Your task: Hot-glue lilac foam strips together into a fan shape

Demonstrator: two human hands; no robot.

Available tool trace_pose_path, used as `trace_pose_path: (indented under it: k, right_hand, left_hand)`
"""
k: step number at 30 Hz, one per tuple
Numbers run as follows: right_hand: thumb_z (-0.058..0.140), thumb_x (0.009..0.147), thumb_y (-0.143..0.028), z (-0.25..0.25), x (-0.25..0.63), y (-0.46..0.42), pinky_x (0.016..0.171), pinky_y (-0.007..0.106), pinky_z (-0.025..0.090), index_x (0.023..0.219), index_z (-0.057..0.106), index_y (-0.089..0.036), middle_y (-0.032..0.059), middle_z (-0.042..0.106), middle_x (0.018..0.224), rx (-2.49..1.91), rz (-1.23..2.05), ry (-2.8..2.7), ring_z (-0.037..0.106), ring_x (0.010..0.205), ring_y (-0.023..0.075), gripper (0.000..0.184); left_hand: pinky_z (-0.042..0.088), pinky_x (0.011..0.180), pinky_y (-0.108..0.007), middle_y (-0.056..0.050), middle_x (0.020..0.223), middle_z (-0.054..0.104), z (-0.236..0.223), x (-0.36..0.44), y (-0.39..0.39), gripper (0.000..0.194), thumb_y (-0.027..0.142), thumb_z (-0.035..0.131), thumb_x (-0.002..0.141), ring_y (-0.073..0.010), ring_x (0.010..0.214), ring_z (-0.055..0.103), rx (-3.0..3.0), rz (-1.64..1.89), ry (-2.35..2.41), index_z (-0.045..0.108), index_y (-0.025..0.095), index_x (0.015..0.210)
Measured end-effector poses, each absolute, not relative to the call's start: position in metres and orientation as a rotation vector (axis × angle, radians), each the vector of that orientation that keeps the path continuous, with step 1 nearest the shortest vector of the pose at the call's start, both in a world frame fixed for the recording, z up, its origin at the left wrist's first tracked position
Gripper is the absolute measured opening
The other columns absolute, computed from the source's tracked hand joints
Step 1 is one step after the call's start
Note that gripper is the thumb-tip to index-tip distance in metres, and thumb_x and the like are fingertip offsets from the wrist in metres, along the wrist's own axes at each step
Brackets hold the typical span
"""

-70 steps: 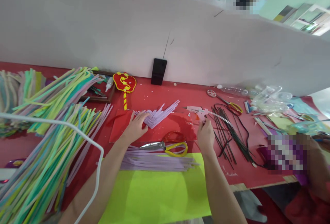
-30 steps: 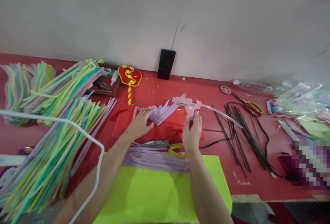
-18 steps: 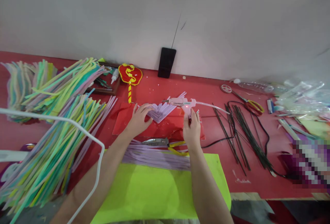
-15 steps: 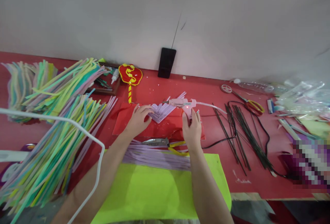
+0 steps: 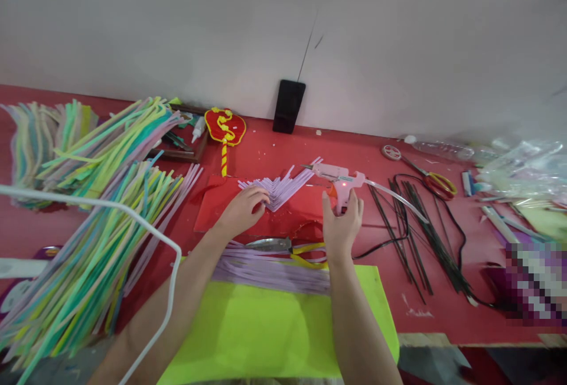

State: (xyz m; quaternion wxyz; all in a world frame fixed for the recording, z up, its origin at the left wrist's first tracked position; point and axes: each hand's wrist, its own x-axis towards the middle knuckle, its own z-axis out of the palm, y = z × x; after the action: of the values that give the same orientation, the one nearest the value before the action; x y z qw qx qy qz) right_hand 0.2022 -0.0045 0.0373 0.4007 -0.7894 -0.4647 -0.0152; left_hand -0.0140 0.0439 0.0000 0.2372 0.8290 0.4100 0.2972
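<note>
Lilac pipe cleaners [image 5: 277, 195] form a layered V shape on a red board [image 5: 305, 208]. My left hand [image 5: 243, 211] is at the V's left side, its fingers curled together against the pipe cleaners near the point. In my right hand [image 5: 343, 225] is the handle of a pink glue gun [image 5: 332, 173], its nozzle pointing left over the V's right arm. A red light glows on the gun, and a clear glue stick [image 5: 398, 197] trails from its back. Below the board lie yellow-handled scissors [image 5: 272, 245] on loose lilac pipe cleaners [image 5: 270, 273].
Bundles of coloured pipe cleaners [image 5: 101, 243] fill the left, crossed by a white cable [image 5: 168, 290]. A red-and-yellow fan shape [image 5: 225, 127] and a phone [image 5: 289, 106] stand behind. Dark stems [image 5: 436, 237], another pair of scissors [image 5: 438, 185] and plastic wrapping [image 5: 522, 163] lie right.
My right hand has moved the glue gun to the right, away from the middle of the V. My left hand has shifted slightly right, its fingers nearer the V's point.
</note>
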Motion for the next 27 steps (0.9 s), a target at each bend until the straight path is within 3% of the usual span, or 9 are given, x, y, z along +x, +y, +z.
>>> trace_pose_path:
  k: [4,14,27]
  right_hand:
    - [0.049,0.081,-0.055,0.0355,0.2055,-0.0043,0.073,0.035,0.048,0.126,0.048,-0.013,0.0159,0.054,0.106,-1.992,-0.040,-1.142,0.057,0.083,0.0230,0.062]
    - [0.048,0.082,-0.052,0.0381,0.2012,-0.0040,0.081,0.038,0.045,0.125,0.050,-0.009,0.0186,0.055,0.109,-2.012,0.006,-1.179,0.053,0.103,0.0289,0.060]
    - [0.049,0.080,-0.054,0.0349,0.2019,-0.0033,0.078,0.037,0.046,0.124,0.050,-0.011,0.0171,0.055,0.109,-2.003,0.047,-1.175,0.055,0.095,0.0260,0.062]
  left_hand:
    - [0.047,0.094,-0.035,-0.004,0.102,0.064,-0.0007,-0.0145,0.0448,0.025,0.010,0.042,0.081,-0.0168,0.101,0.058,2.198,0.854,1.152,0.062,0.020,0.089]
    - [0.047,0.094,-0.034,-0.003,0.101,0.065,-0.0059,-0.0160,0.0461,0.032,0.004,0.040,0.078,-0.0161,0.099,0.058,2.321,0.800,1.162,0.066,0.021,0.085]
    - [0.046,0.095,-0.035,-0.003,0.102,0.065,-0.0058,-0.0157,0.0464,0.029,0.006,0.044,0.080,-0.0169,0.100,0.057,2.372,0.794,1.148,0.067,0.021,0.088]
